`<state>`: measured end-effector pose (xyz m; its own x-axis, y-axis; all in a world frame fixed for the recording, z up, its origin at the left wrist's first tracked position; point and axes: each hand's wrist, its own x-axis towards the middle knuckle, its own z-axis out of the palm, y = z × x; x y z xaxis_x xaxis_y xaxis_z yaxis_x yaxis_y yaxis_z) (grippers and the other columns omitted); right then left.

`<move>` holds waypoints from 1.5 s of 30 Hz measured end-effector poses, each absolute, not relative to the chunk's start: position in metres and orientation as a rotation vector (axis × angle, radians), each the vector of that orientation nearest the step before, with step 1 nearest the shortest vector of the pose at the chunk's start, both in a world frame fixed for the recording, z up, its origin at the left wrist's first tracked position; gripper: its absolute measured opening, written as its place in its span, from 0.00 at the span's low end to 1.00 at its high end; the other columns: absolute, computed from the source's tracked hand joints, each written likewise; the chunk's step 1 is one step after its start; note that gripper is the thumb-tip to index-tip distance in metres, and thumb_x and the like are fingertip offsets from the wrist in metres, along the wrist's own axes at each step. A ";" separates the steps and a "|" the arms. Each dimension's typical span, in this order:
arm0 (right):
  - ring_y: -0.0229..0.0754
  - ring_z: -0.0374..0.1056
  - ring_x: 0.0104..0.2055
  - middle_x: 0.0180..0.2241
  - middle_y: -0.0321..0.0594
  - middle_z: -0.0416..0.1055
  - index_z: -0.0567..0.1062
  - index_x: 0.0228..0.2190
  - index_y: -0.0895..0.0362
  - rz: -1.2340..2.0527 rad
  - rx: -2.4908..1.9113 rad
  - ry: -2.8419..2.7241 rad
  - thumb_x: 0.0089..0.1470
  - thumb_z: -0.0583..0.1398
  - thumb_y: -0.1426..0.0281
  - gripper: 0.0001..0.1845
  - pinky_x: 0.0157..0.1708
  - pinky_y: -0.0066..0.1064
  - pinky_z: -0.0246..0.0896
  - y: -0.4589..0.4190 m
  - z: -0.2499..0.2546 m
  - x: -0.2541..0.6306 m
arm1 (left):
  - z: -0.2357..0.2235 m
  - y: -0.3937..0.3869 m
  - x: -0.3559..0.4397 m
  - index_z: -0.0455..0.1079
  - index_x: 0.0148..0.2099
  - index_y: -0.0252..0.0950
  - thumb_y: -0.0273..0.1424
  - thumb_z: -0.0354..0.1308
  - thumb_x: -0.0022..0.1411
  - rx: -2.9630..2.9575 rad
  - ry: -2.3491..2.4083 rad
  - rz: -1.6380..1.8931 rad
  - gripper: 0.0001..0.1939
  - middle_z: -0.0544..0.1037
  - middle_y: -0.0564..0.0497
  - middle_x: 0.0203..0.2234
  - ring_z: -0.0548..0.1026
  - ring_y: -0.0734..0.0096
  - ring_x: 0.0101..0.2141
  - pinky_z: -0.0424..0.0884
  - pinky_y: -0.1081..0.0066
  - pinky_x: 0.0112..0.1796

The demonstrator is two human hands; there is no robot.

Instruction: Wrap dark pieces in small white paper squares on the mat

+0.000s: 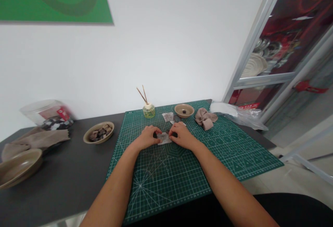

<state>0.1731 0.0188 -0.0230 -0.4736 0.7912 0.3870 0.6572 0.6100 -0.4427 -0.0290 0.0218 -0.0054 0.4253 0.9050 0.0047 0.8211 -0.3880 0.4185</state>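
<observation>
On the green cutting mat (156,161) lies a small whitish sheet (164,139) with grey smudges, like thin paper or tissue. My left hand (148,137) is at its left edge, fingers curled and thumb bent toward the index finger. Across from it, my right hand (182,135) pinches at the right edge in the same way. A small dark bit shows at the sheet's far edge, too small to name. Just behind are another smudged whitish square (168,116) and a dark grey piece (177,118), partly hidden by my right hand.
Toward the wall stand a reed diffuser bottle (148,110) and a tan bowl (184,110) holding a dark piece. A crumpled brown cloth (205,118) and a plastic bag (238,113) lie rightward. Leftward are a bowl of wrapped pieces (99,132), a clear jar (43,111) and another bowl (20,166).
</observation>
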 end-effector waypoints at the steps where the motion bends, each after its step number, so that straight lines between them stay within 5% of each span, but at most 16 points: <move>1: 0.42 0.59 0.38 0.30 0.39 0.67 0.75 0.24 0.58 0.304 -1.119 -2.279 0.46 0.62 0.77 0.03 0.41 0.34 0.51 0.018 -0.023 0.172 | -0.005 0.022 -0.029 0.72 0.43 0.38 0.32 0.60 0.49 2.330 1.481 0.332 0.16 0.73 0.49 0.38 0.68 0.62 0.42 0.62 0.65 0.45; 10: 0.44 0.59 0.39 0.31 0.41 0.68 0.74 0.28 0.58 0.221 -1.234 -2.195 0.47 0.59 0.78 0.06 0.42 0.36 0.54 0.021 -0.025 0.172 | 0.000 0.018 -0.027 0.72 0.43 0.38 0.32 0.61 0.49 2.296 1.512 0.305 0.17 0.72 0.49 0.39 0.67 0.60 0.43 0.62 0.64 0.46; 16: 0.46 0.56 0.49 0.47 0.44 0.67 0.69 0.49 0.55 0.186 -1.172 -2.288 0.52 0.56 0.77 0.22 0.48 0.40 0.52 0.025 -0.029 0.159 | 0.002 0.018 -0.026 0.72 0.43 0.37 0.31 0.60 0.49 2.306 1.509 0.286 0.16 0.73 0.49 0.38 0.67 0.61 0.43 0.62 0.65 0.45; 20: 0.48 0.52 0.56 0.56 0.44 0.62 0.64 0.54 0.54 0.156 -1.204 -2.377 0.55 0.53 0.76 0.24 0.51 0.45 0.48 0.028 -0.030 0.154 | 0.001 0.019 -0.027 0.71 0.43 0.37 0.31 0.60 0.49 2.315 1.508 0.274 0.17 0.73 0.49 0.38 0.67 0.60 0.43 0.61 0.64 0.46; 27: 0.50 0.54 0.57 0.56 0.45 0.63 0.67 0.52 0.53 0.099 -1.176 -2.489 0.57 0.51 0.77 0.22 0.50 0.46 0.48 0.035 -0.025 0.147 | -0.003 0.021 -0.029 0.71 0.42 0.37 0.33 0.60 0.49 2.339 1.493 0.278 0.15 0.72 0.49 0.38 0.67 0.60 0.44 0.62 0.64 0.46; 36: 0.46 0.61 0.44 0.38 0.44 0.70 0.73 0.35 0.59 0.039 -1.144 -2.518 0.54 0.56 0.76 0.07 0.42 0.37 0.52 0.046 -0.016 0.145 | -0.006 0.023 -0.029 0.71 0.43 0.38 0.35 0.62 0.49 2.338 1.479 0.266 0.17 0.72 0.49 0.40 0.67 0.61 0.43 0.60 0.63 0.47; 45: 0.42 0.61 0.40 0.34 0.40 0.69 0.72 0.34 0.58 0.293 -1.017 -2.400 0.51 0.58 0.78 0.07 0.42 0.34 0.54 0.026 -0.014 0.166 | -0.001 0.018 -0.027 0.71 0.44 0.39 0.34 0.61 0.49 2.304 1.502 0.267 0.17 0.72 0.50 0.39 0.66 0.60 0.44 0.60 0.64 0.47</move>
<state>0.1657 0.0265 -0.0140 -0.5873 0.7185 0.3727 0.6078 0.6956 -0.3832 -0.0267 0.0183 -0.0007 0.4119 0.9101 -0.0455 0.8387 -0.3592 0.4095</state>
